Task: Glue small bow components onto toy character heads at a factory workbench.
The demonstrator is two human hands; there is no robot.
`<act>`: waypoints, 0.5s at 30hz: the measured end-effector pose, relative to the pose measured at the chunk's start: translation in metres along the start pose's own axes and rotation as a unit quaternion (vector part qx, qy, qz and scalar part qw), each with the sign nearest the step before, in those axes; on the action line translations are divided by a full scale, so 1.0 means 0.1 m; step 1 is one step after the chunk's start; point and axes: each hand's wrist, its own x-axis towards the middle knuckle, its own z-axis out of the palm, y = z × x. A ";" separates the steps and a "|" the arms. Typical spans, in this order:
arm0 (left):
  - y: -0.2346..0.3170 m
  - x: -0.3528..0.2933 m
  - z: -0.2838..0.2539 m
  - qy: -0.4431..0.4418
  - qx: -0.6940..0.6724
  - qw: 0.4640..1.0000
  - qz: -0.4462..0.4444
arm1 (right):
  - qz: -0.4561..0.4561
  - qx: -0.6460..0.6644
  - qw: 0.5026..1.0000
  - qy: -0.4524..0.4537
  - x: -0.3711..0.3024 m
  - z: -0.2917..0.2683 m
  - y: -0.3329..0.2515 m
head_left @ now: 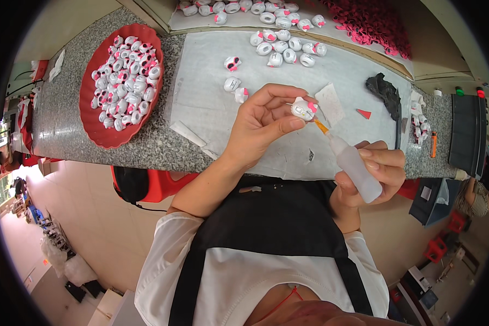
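My left hand (263,119) pinches a small white toy piece with pink parts (303,108) between thumb and fingers, held above the grey mat (201,92). My right hand (377,174) grips a small translucent squeeze bottle (356,167). Its orange nozzle (321,126) touches the underside of the toy piece. Three similar white and pink pieces (232,83) lie on the mat just left of my left hand.
A red oval tray (95,122) full of white and pink pieces sits at the left on the granite counter (65,125). More pieces (288,46) lie at the back, near a pile of pink parts (372,22). A black rag (383,89) and a paper scrap (330,103) lie at the right.
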 end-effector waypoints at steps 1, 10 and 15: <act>0.00 0.00 0.00 0.000 0.000 1.000 0.001 | 0.000 0.001 1.000 -0.001 0.00 0.00 0.00; 0.00 -0.02 0.03 0.005 0.055 0.998 0.039 | 0.001 -0.006 1.000 -0.015 0.01 -0.01 0.00; -0.03 -0.01 0.01 -0.015 0.138 0.986 0.097 | 0.014 0.000 1.000 -0.015 0.02 0.02 -0.01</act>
